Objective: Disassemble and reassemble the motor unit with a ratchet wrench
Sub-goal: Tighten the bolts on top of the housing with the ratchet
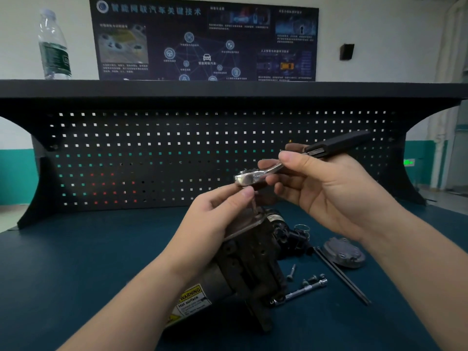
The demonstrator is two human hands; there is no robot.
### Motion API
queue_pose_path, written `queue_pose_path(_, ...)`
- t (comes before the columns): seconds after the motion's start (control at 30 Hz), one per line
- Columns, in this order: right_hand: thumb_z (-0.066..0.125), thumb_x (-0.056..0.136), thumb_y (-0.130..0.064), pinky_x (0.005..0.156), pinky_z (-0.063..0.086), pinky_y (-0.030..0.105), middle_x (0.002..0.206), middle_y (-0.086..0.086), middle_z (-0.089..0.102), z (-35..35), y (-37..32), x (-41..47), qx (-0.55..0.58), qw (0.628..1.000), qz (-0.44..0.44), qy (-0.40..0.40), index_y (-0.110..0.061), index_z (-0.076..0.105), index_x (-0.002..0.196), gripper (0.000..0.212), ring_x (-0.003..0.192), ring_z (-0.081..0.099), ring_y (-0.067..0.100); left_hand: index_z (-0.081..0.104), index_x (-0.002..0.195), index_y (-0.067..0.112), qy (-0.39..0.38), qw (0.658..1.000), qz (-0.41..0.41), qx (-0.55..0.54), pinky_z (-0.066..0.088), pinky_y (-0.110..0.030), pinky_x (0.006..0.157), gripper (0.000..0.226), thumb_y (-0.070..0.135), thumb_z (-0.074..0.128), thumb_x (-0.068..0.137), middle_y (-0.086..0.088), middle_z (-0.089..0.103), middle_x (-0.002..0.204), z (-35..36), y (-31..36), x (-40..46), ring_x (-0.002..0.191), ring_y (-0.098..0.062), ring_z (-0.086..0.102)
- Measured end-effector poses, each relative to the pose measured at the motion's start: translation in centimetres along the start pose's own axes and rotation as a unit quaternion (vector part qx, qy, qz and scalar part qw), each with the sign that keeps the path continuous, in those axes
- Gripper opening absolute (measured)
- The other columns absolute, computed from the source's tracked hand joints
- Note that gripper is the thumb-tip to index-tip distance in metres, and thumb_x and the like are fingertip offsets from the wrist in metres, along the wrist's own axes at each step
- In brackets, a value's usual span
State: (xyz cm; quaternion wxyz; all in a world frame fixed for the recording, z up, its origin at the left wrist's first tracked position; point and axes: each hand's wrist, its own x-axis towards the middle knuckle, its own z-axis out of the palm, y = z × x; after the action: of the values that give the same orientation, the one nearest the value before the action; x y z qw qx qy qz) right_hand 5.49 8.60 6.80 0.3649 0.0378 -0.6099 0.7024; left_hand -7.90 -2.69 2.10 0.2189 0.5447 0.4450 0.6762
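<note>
Motor unit (243,269) lies behind both hands (329,188) gripping the ratchet wrench (255,174), bolts (291,273) beside.

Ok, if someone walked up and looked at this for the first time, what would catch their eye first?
Probably the ratchet wrench raised mid-frame: the right hand grips its neck while the left hand fingers its shiny head. Below them the motor unit lies on the blue workbench, its yellow warning label showing, with loose bolts to its right.

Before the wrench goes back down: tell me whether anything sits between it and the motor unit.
Only the left hand: its fingers pinch under the ratchet wrench head, directly above the motor unit. The right hand holds the shaft off to the side.
</note>
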Motion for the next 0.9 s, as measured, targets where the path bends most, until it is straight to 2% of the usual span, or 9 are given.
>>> queue_pose_path(0.07,0.064,0.073,-0.014,0.058,0.055,0.022,0.091,0.018,0.074,-0.3,0.1,0.2,0.014,1.0,0.025,0.008,-0.003,0.066,0.081,0.013,0.067,0.069,0.017,0.075,0.102,0.014,0.005,1.0,-0.01,-0.028,0.053,-0.018,0.067,0.026,0.027,0.059,0.086,-0.004,0.076,0.096,0.2,0.1,0.0,0.084,-0.012,0.072)
queue_pose_path(0.17,0.063,0.077,-0.016,0.058,0.055,0.022,0.091,0.017,0.074,-0.4,0.7,0.4,0.038,0.998,0.045,0.028,0.001,0.072,0.075,0.019,0.066,0.069,0.015,0.076,0.098,0.016,0.019,1.0,-0.012,-0.005,0.055,-0.021,0.066,0.027,0.029,0.056,0.084,-0.007,0.076,0.095,0.3,-0.2,0.2,0.082,-0.015,0.072)
queue_pose_path(0.27,0.057,0.089,-0.016,0.055,0.055,0.022,0.089,0.017,0.074,-0.3,1.2,0.5,0.05,0.997,0.037,0.045,0.004,0.066,0.084,0.022,0.063,0.068,0.014,0.077,0.094,0.018,0.026,1.0,-0.001,0.007,0.054,-0.019,0.066,0.026,0.029,0.056,0.083,-0.005,0.076,0.093,0.3,-0.3,0.3,0.083,-0.013,0.072)
queue_pose_path(0.37,0.051,0.096,-0.023,0.053,0.054,0.022,0.089,0.016,0.074,0.0,1.4,0.6,0.059,0.996,0.022,0.063,-0.005,0.064,0.082,0.027,0.061,0.067,0.013,0.074,0.101,0.019,0.021,0.999,0.018,0.029,0.052,-0.014,0.07,0.026,0.028,0.057,0.084,-0.002,0.076,0.096,0.3,-0.4,0.4,0.091,-0.011,0.071)
queue_pose_path(0.47,0.053,0.096,-0.024,0.051,0.052,0.022,0.087,0.012,0.074,0.3,1.0,1.0,0.042,0.996,0.003,0.079,-0.008,0.057,0.086,0.019,0.058,0.064,0.013,0.074,0.101,0.018,0.023,0.998,0.026,0.044,0.052,-0.015,0.073,0.027,0.03,0.057,0.083,0.0,0.076,0.097,0.3,-0.5,0.4,0.091,-0.009,0.071)
queue_pose_path(0.63,0.058,0.094,-0.012,0.046,0.046,0.019,0.072,0.003,0.07,1.4,0.9,1.6,-0.006,0.993,-0.063,0.098,-0.009,0.055,0.089,0.006,0.051,0.06,0.009,0.073,0.095,0.013,0.05,0.996,0.04,0.069,0.054,-0.022,0.076,0.03,0.034,0.054,0.085,-0.002,0.076,0.093,0.3,-1.2,0.2,0.085,-0.011,0.07)
queue_pose_path(0.77,0.054,0.096,-0.008,0.048,0.048,0.02,0.072,0.004,0.068,1.6,1.0,1.2,-0.04,0.991,-0.106,0.07,-0.011,0.051,0.086,0.011,0.052,0.061,0.011,0.075,0.096,0.014,0.037,0.999,0.021,0.011,0.057,-0.029,0.078,0.024,0.031,0.061,0.088,-0.006,0.075,0.095,0.1,-1.2,0.1,0.087,-0.016,0.071)
queue_pose_path(0.9,0.05,0.097,-0.005,0.048,0.047,0.02,0.07,0.004,0.067,1.7,1.4,0.9,-0.03,0.989,-0.123,0.081,-0.005,0.052,0.087,0.01,0.05,0.059,0.01,0.073,0.108,0.019,0.011,1.0,0.016,-0.025,0.056,-0.028,0.08,0.026,0.026,0.059,0.086,-0.011,0.074,0.102,0.0,-0.8,0.1,0.093,-0.018,0.07)
